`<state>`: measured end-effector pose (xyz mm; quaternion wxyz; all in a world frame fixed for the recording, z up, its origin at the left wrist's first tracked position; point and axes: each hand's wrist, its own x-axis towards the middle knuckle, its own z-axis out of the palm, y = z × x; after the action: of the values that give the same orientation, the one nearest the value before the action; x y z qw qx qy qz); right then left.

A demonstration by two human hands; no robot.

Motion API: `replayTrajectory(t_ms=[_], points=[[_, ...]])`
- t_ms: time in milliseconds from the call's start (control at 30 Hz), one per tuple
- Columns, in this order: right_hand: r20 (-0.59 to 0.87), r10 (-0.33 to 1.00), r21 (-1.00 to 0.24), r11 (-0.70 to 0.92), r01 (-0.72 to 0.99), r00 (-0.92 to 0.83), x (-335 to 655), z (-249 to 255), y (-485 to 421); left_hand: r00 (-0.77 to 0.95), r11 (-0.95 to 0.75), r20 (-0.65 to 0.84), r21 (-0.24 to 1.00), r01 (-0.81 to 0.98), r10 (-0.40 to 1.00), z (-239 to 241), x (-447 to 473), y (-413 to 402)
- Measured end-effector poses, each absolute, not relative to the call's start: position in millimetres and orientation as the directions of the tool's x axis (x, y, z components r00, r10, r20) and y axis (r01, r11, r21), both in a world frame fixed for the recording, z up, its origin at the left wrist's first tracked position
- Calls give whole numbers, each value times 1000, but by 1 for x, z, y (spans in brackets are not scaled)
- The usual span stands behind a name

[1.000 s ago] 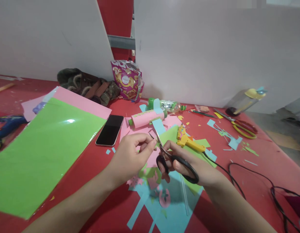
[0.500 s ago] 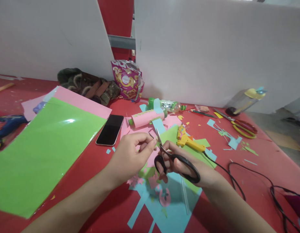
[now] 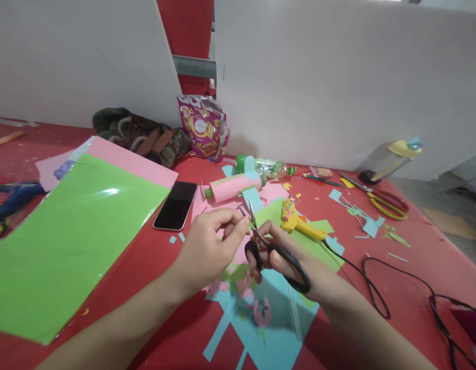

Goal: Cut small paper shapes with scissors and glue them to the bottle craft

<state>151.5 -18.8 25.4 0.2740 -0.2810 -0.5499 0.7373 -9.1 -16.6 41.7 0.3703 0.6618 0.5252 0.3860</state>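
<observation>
My right hand grips black-handled scissors, with fingers through the loops and the blades pointing up and away from me. Close beside the blades, my left hand is closed in a pinch; whatever sits between its fingertips is too small to make out. Below the hands lie blue paper, pink cut-outs and a clear glue stick. A pink paper-wrapped roll with green ends lies just beyond them. To the right of the scissors rests a yellow glue gun.
A phone and a large green sheet in a clear sleeve lie left. At the back are a snack bag and a green bottle. Red-and-yellow-handled scissors lie right, and a black cord snakes across the red table.
The scissors' blades have opened wider and the right hand has shifted slightly left. A small pink piece now shows beneath the hands, near the flower cut-out.
</observation>
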Motion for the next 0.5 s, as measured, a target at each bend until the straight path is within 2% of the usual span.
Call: replayTrajectory(t_ms=[500], points=[[-81,750,-986,-157,-57,-656,148,28,-23,134,-129,91,943,306,987,42,-8,-17]])
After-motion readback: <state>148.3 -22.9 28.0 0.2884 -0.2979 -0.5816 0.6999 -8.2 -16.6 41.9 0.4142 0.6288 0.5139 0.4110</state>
